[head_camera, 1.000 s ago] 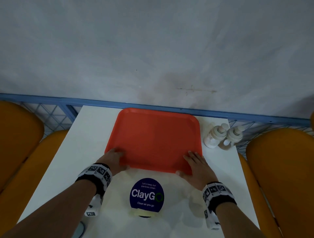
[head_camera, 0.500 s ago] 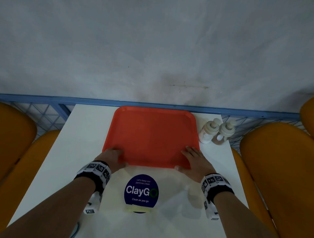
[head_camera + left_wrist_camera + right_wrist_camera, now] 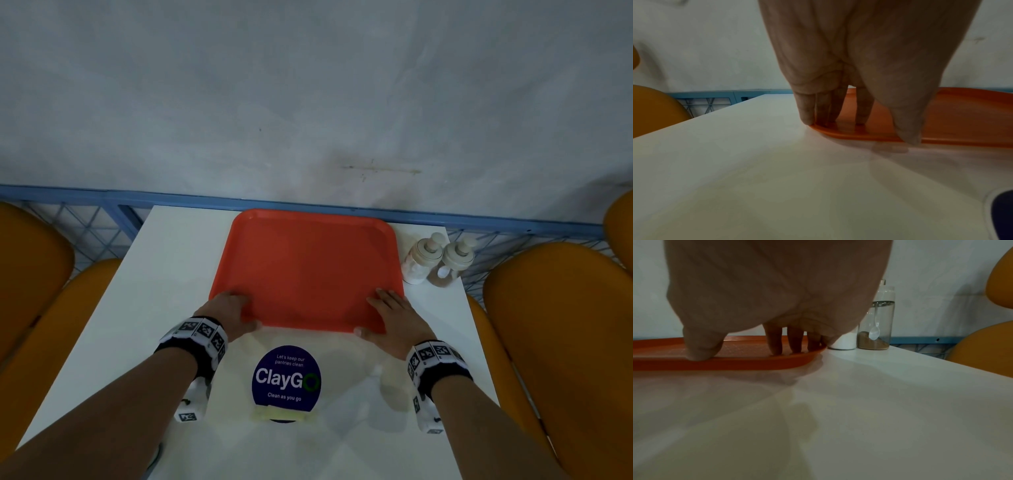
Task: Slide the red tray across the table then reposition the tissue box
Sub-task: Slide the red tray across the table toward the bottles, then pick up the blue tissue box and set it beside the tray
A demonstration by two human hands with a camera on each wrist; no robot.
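The red tray [image 3: 308, 270] lies flat on the white table [image 3: 164, 291], its far rim close to the table's far edge. My left hand [image 3: 236, 308] is on the tray's near-left corner. In the left wrist view its fingertips [image 3: 861, 120] press down inside the tray [image 3: 962, 116], with the thumb against the near rim. My right hand [image 3: 394, 317] lies flat on the near-right corner. In the right wrist view its fingers [image 3: 774, 348] rest inside the tray [image 3: 748, 363] and the thumb sits on the rim. I cannot make out a tissue box in any view.
A round blue ClayGo sign [image 3: 287, 378] stands just in front of the tray between my wrists. Two condiment bottles [image 3: 435, 262] stand by the tray's right rim, close to my right hand. Orange chairs [image 3: 561, 325] flank the table. A blue rail [image 3: 171, 198] and a wall lie beyond.
Both hands stay on the tray's near corners. The tray keeps its gap to the sign and the bottles. Only the head view has shifted slightly.
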